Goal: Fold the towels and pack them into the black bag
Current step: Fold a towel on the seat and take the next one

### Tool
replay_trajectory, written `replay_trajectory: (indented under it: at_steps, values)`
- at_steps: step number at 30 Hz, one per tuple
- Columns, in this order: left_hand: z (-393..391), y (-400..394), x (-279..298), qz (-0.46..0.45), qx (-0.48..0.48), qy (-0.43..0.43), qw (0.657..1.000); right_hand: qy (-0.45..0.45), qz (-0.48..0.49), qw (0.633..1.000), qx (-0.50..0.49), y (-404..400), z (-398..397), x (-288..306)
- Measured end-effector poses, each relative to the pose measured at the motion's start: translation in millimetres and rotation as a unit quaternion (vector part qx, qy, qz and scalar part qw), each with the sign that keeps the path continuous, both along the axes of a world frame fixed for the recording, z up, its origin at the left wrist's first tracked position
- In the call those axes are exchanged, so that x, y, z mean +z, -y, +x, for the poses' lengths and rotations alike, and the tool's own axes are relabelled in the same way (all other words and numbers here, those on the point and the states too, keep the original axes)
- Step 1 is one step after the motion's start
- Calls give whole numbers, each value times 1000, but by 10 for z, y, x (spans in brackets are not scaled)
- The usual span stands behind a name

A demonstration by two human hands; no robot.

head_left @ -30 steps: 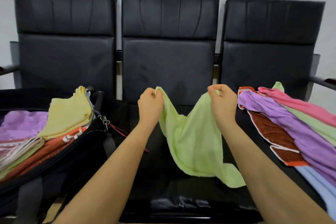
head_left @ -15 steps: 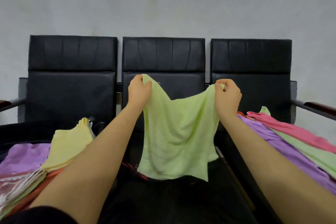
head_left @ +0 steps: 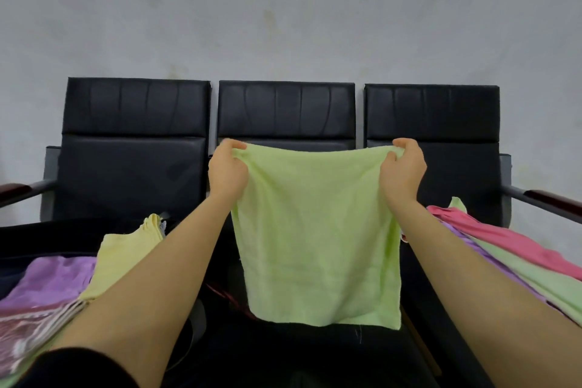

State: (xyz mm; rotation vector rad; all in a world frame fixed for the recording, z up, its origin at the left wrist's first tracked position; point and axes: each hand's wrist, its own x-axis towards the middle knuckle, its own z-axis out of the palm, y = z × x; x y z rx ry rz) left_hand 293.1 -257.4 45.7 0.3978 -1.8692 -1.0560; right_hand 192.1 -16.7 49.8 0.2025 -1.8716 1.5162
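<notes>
Towel held up flat is what the head view shows: a light green towel [head_left: 318, 239] hangs spread in front of the middle chair [head_left: 286, 113], its top edge stretched between the two hands and its lower edge hanging free above the dark seat.

The left hand [head_left: 227, 174] grips the towel's upper left corner. Its fingers [head_left: 234, 145] are curled over the top edge and pinch the cloth against the thumb, so the corner bunches slightly under them. The right hand [head_left: 403, 175] does the same at the upper right corner; its fingers [head_left: 404, 143] hook over the edge and press together on the cloth. Both hands are level with the lower part of the middle chair's backrest, one at each of its sides, well apart from each other.

Left of the middle chair, the black bag [head_left: 37, 239] lies on the neighbouring seat. A folded yellow towel [head_left: 126, 258] and a folded purple towel [head_left: 53, 280] lie in it, partly hidden behind the left forearm. A striped cloth [head_left: 37, 321] sits at its near edge.

Right of the middle chair, a pile of unfolded towels lies on the third seat: a pink towel [head_left: 504, 246] on top, a pale green towel [head_left: 541, 283] under it, and a purple strip [head_left: 463, 239] just beside the right forearm.

Behind the chairs stands a plain grey wall [head_left: 283, 16].
</notes>
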Motion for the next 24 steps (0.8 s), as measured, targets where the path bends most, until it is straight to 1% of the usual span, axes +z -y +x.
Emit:
replay_trajectory:
  at_steps: [2, 4, 6, 10, 16, 18, 21, 24]
  values:
    - [-6, 30, 10, -42, 3, 7, 999, 4, -14, 1000, 4, -2, -6, 13]
    - [-20, 45, 55, -42, 9, 6, 999, 5, -45, 999, 10, 2, -9, 16]
    - [-24, 63, 107, -44, 41, 10, 998, 3, -87, 996, 16, 3, -12, 25]
    - [13, 104, 150, 28, 57, -67, 996, -4, -133, 991, 23, -6, 35, 61]
    - [13, 95, 109, 32, 83, -30, 996, 1, -154, 988, 24, -3, 63, 106]
    - [6, 98, 89, 46, 89, -28, 995, 11, -159, 987, 28, 15, 77, 124]
    - [13, 111, 75, 85, 107, -66, 988, 27, -135, 990, 27, 43, 68, 121]
    - [53, 124, 47, 136, 90, -105, 981, 47, -114, 992, 26, 59, 27, 90]
